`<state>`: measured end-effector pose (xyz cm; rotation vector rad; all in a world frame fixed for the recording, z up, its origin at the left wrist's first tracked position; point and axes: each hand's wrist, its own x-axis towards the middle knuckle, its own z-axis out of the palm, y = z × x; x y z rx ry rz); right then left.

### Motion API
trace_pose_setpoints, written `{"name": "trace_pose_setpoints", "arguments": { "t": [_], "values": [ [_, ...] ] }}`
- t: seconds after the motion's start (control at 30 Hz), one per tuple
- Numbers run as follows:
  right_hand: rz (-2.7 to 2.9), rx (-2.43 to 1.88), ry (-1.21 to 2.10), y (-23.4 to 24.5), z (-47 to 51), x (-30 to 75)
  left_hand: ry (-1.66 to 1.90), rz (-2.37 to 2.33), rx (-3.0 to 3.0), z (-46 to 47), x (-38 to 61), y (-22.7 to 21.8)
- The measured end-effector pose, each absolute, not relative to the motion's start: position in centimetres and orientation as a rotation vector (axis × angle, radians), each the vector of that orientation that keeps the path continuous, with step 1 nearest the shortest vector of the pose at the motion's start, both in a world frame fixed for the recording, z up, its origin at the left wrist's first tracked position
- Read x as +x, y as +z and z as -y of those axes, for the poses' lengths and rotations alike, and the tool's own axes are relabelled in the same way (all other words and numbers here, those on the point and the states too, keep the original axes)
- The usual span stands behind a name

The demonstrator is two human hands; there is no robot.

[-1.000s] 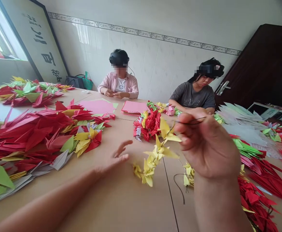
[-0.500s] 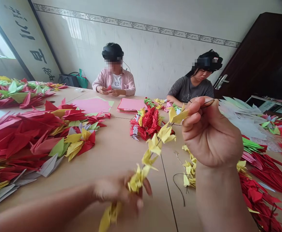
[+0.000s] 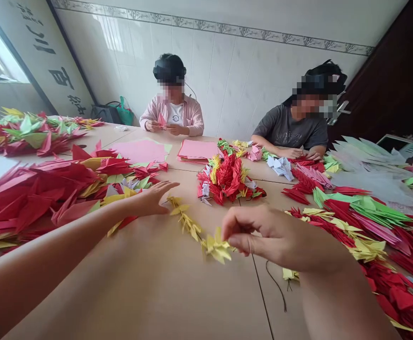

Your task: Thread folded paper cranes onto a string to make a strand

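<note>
A string of folded yellow paper cranes (image 3: 189, 223) stretches across the table between my hands. My right hand (image 3: 259, 231) pinches its near end, thumb against forefinger, beside the last yellow crane. At the far end, my left hand (image 3: 154, 199) has its fingers stretched out and holds nothing. It is beside a large heap of mostly red folded paper cranes (image 3: 39, 189). A loose dark thread (image 3: 276, 285) lies on the table below my right hand, near a yellow folded piece (image 3: 290, 274).
A bundle of red, yellow and white strung cranes (image 3: 228, 177) sits mid-table. Behind it lies a stack of pink paper (image 3: 197, 150). Strung and loose red, green and yellow pieces (image 3: 369, 245) cover the right side. Two people sit across, one holding a pink folded piece (image 3: 161, 119).
My left hand has let go of the yellow string and moved up and left, fingers now outstretched. My right hand has come down, and the string now lies along the table.
</note>
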<state>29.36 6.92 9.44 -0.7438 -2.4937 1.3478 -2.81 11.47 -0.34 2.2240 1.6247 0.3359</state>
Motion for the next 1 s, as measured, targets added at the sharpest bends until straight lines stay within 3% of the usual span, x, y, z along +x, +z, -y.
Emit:
{"name": "trace_pose_setpoints", "arguments": {
  "t": [0.4,0.7,1.0],
  "values": [
    [2.085,-1.401,1.668,2.6,-2.5,32.6,-0.038,-1.373,2.486,-13.8,-2.4,0.3],
    [1.605,-1.456,1.771,-2.3,-2.6,34.1,-0.066,-1.587,2.476,-14.8,-3.7,-0.1],
    [1.539,-1.543,1.733,-3.3,-3.4,35.3,-0.179,-1.596,2.422,-13.6,-4.5,1.1]
  ]
}}
